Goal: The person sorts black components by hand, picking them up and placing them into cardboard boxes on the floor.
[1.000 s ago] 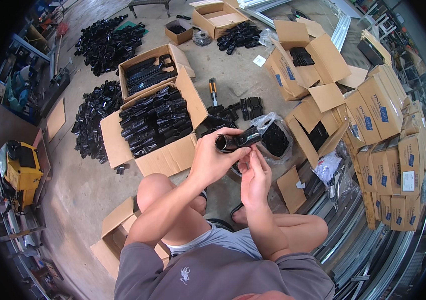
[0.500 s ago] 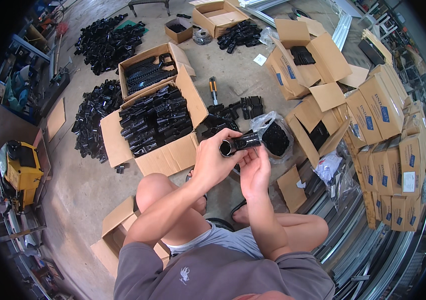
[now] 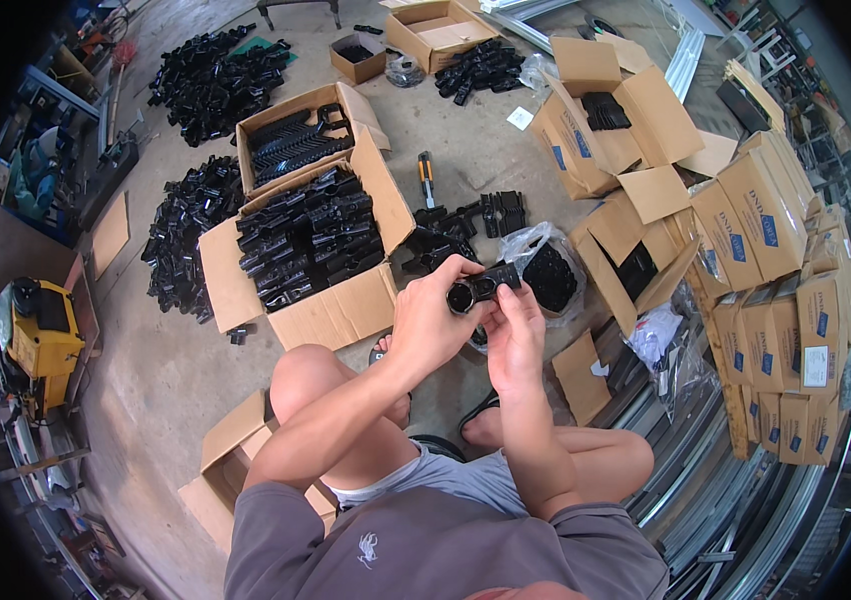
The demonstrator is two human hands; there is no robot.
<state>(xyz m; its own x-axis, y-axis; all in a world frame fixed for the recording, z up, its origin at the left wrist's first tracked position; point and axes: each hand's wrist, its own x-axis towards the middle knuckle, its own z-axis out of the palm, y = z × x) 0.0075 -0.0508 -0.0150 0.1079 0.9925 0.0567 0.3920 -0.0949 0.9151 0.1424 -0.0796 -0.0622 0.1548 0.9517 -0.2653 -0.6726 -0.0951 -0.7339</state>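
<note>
Between my hands, above the floor in front of my knees, is a glossy black fitting (image 3: pixel 486 287) with a round opening at its left end. My left hand (image 3: pixel 433 312) is closed around that end, thumb on top. The fingers of my right hand (image 3: pixel 515 330) pinch the other end. Just beyond lie loose black fittings (image 3: pixel 443 232) on the floor, with a clear plastic bag (image 3: pixel 553 275) of small black parts to their right. Left of my hands, an open carton (image 3: pixel 331 318) is packed with rows of similar black fittings.
A second carton (image 3: pixel 296 112) of black parts adjoins the first. Heaps of black fittings (image 3: pixel 191 225) lie left. An orange-handled tool (image 3: pixel 427 180) rests on the floor. Open cartons (image 3: pixel 636 262) and stacked boxes (image 3: pixel 761 225) stand right, near long metal profiles (image 3: pixel 716 520). A yellow machine (image 3: pixel 44 345) is far left.
The black fitting has turned slightly in my hands, its round end shifting right. My right hand has moved up, and its fingers now grip the fitting's right end more closely.
</note>
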